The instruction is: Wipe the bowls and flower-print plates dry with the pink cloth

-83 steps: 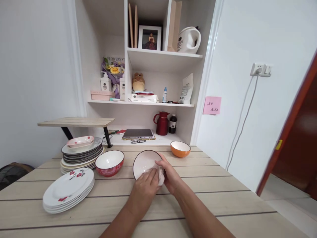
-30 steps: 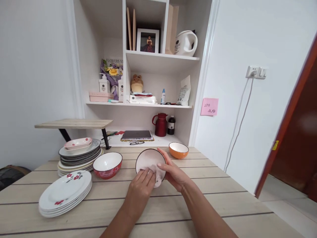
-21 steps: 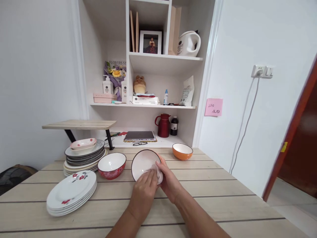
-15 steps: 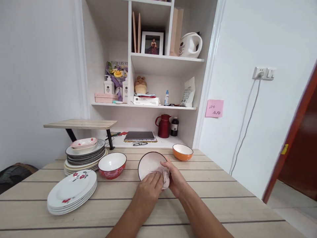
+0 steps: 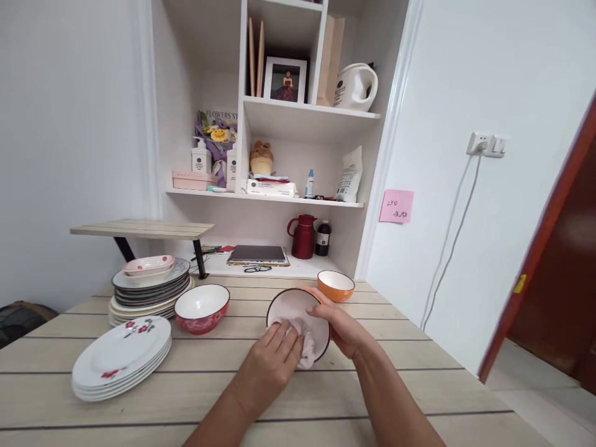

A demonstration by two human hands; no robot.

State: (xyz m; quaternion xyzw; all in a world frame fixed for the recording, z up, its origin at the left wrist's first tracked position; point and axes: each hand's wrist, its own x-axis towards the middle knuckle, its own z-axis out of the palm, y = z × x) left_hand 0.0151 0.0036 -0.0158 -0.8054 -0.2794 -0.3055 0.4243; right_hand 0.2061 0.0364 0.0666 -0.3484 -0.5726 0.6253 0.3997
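A white-lined bowl with a dark rim (image 5: 289, 304) is tilted toward me above the table. My right hand (image 5: 339, 323) grips its right side, thumb over the rim and fingers behind. A pale, crumpled cloth (image 5: 307, 347) lies inside the bowl, with my left hand (image 5: 277, 354) closed on it and pressing against the near inner wall. Left of the hands stands a red patterned bowl (image 5: 203, 310), upright. Behind my right hand sits an orange bowl (image 5: 336, 287).
White plates with red flowers (image 5: 123, 354) are stacked at the left. Behind them rises a taller plate stack (image 5: 149, 295) topped by small dishes, near a low wooden stand (image 5: 144, 230). A laptop (image 5: 259, 253), glasses (image 5: 257, 269) and red jug (image 5: 303, 237) line the back.
The tilted bowl has moved slightly right and turned in my right hand. My left hand and the cloth have shifted to its lower left side. The view has swung a little.
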